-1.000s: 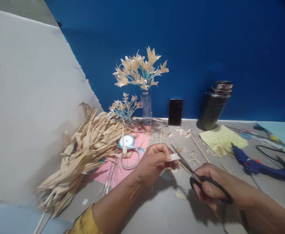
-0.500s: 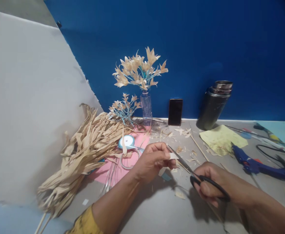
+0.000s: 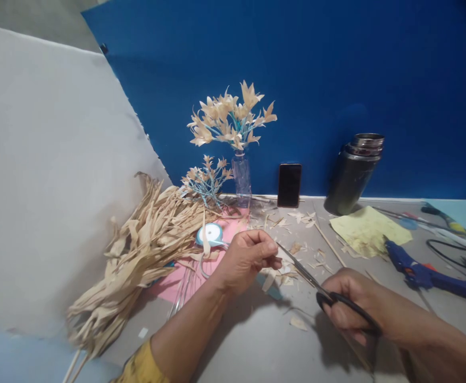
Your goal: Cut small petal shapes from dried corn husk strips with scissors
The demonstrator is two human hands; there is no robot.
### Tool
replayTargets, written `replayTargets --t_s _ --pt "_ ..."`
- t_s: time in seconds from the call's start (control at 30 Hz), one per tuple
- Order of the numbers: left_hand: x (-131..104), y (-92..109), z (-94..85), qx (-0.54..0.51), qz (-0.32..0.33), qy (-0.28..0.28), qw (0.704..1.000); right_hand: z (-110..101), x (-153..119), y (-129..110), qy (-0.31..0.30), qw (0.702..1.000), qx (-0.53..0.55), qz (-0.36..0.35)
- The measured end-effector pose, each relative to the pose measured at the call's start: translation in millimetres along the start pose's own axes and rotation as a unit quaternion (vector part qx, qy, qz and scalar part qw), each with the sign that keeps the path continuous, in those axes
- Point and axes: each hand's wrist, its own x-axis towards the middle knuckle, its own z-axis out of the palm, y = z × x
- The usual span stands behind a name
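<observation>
My right hand (image 3: 356,303) is closed round the black handles of a pair of scissors (image 3: 307,274). The blades look nearly closed, and their tips reach up to the fingertips of my left hand (image 3: 252,260). That hand is pinched, its fingers curled inward; the pale strip of dried husk seen in it earlier is now mostly hidden behind the fingers. Just below the fingers is a pale cut husk piece (image 3: 271,277), near a small blue scrap (image 3: 271,290). Whether that piece is held or lies on the table, I cannot tell.
Left lies a bundle of dried husks (image 3: 137,255), beside a ribbon roll (image 3: 210,234) on pink paper (image 3: 235,229). Behind stand husk flowers (image 3: 225,117) in a clear bottle (image 3: 241,181), a phone (image 3: 289,185) and a dark flask (image 3: 350,178). A blue glue gun (image 3: 420,274) lies right.
The pale strip no longer sticks out between my left fingers and the blades. The scissor blades have come closer together. The whole view has shifted slightly.
</observation>
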Motion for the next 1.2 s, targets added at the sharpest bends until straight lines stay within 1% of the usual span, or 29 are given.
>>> replayTargets --t_s 0.2,0.3,0.4,0.43,0.5,0.57,0.7,0.77,0.83,0.93,1.0,1.1,1.13,1.2 --pt "2.6 3.9 -6.1 0.023 -0.004 -0.015 1.0 0.9 -0.8 -1.4 -0.002 1.0 0.012 0.009" --pt "3.3 5.8 -9.2 0.047 -0.01 -0.019 0.999 0.5 -1.1 -3.4 0.009 1.0 -0.014 0.025" --pt "4.3 4.7 -10.6 0.056 0.003 -0.018 0.998 0.3 0.1 -4.9 0.014 0.999 -0.038 0.008" --pt "4.8 3.5 -10.6 0.054 0.009 -0.017 0.998 0.4 1.0 -4.8 0.025 0.999 -0.04 0.002" --pt "5.8 0.3 -9.7 0.044 0.011 -0.011 0.999 1.0 3.7 -3.9 0.064 0.997 -0.03 0.006" --pt "6.3 -3.6 -7.7 0.033 -0.007 0.0 0.999 2.3 7.0 -3.5 0.121 0.993 -0.009 0.007" --pt "4.4 -11.6 -1.6 0.033 -0.063 0.008 0.997 6.3 12.1 -5.5 0.228 0.971 0.061 -0.04" --pt "2.5 -15.6 1.8 0.044 -0.084 0.01 0.995 8.4 13.0 -5.9 0.268 0.957 0.095 -0.056" --pt "0.8 -19.7 5.2 0.07 -0.094 0.018 0.993 10.5 13.1 -5.3 0.288 0.949 0.106 -0.067" --pt "-1.4 -26.4 10.6 0.099 -0.091 0.024 0.991 14.2 13.7 -5.3 0.295 0.948 0.099 -0.068" --pt "-3.1 -31.5 15.2 0.06 -0.079 0.022 0.995 16.9 14.9 -7.4 0.311 0.943 0.103 -0.062" --pt "-7.0 -40.3 23.4 -0.024 -0.068 0.009 0.997 21.0 17.0 -12.8 0.362 0.924 0.109 -0.06" --pt "-8.5 -43.3 25.9 -0.037 -0.069 0.008 0.997 22.4 17.6 -14.3 0.378 0.918 0.106 -0.056" --pt "-10.7 -48.3 30.0 -0.044 -0.068 0.023 0.996 25.4 18.8 -15.9 0.396 0.912 0.099 -0.049"
